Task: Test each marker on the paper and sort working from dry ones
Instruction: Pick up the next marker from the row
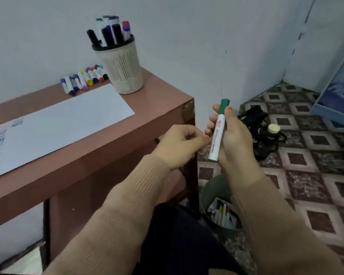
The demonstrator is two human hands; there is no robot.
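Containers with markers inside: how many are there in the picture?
2. A beige mesh cup stands at the table's back corner. A green bin sits on the floor by the table leg, partly hidden. No other shows.

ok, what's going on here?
A person is sorting markers. The right hand grips a capped green marker, cap up, out past the right end of the table; a green bin on the floor below holds other markers. The left hand is curled beside it, holding nothing visible. On the table: paper scribbled at its left end, a row of markers, a full holder.
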